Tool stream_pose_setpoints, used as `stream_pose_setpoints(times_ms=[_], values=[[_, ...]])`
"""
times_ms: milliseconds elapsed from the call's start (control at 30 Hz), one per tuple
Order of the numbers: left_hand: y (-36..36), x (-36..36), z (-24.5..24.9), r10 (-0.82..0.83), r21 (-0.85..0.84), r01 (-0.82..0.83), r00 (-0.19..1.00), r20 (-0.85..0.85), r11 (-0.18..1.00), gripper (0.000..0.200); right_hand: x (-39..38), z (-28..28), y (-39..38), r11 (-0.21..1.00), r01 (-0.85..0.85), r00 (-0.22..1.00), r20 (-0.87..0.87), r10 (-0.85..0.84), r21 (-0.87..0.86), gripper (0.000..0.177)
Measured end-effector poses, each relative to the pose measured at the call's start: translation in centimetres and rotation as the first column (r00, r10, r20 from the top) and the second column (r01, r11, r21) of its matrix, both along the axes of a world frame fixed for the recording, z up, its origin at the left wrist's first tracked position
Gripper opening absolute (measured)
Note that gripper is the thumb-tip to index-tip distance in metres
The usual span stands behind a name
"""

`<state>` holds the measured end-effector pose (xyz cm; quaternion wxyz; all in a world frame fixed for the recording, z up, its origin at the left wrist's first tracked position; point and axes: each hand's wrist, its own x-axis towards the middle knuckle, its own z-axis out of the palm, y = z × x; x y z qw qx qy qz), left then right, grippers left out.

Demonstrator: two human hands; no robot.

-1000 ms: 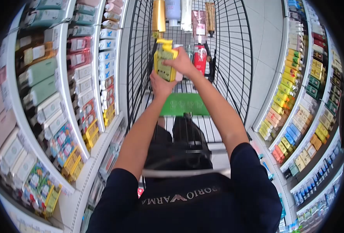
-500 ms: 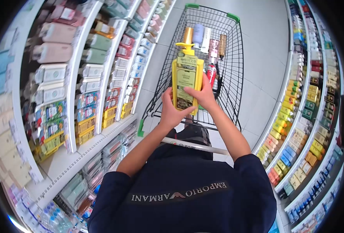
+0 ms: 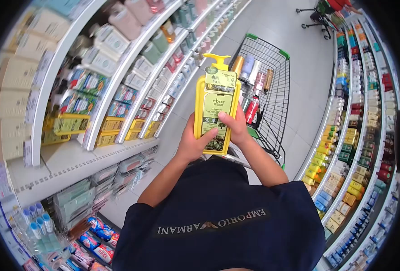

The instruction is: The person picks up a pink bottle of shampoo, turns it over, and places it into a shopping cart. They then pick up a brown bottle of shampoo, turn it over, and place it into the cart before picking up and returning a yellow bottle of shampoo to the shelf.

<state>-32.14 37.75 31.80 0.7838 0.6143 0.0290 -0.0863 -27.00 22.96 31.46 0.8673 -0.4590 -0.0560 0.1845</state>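
Observation:
A yellow pump bottle with a green label stands upright between my two hands, its label facing me. My left hand is wrapped round its lower left side, thumb on the front. My right hand grips the right side, with the thumb pressed on the label. Just beyond the bottle, the shopping cart holds a gold-capped bottle, a lavender bottle, a white tube, a brown bottle and a red bottle.
Shelves of boxed and bottled products line the left, with hanging packs below. More shelves curve along the right. At the top right is a person's red sleeve beside another wheeled cart.
The view has turned, so the cart appears further right and the left shelves larger. The bottle is nearer and its label clearer. A person and another cart have come into view.

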Motion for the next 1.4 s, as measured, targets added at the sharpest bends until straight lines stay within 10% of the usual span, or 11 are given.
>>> stream_pose_setpoints(times_ms=[733, 1400], values=[[14.4, -12.9, 4.8, 0.364, -0.419, -0.28, 0.921, 0.135, 0.864, 0.05, -7.4, 6.4, 17.8, 0.884, -0.432, 0.9, 0.024, 0.435, 0.177, 0.045], [16.4, -13.1, 4.0, 0.572, -0.189, -0.54, 0.77, 0.283, 0.82, 0.056, -8.2, 7.1, 20.5, 0.902, -0.411, 0.885, 0.176, 0.43, -0.133, 0.058]])
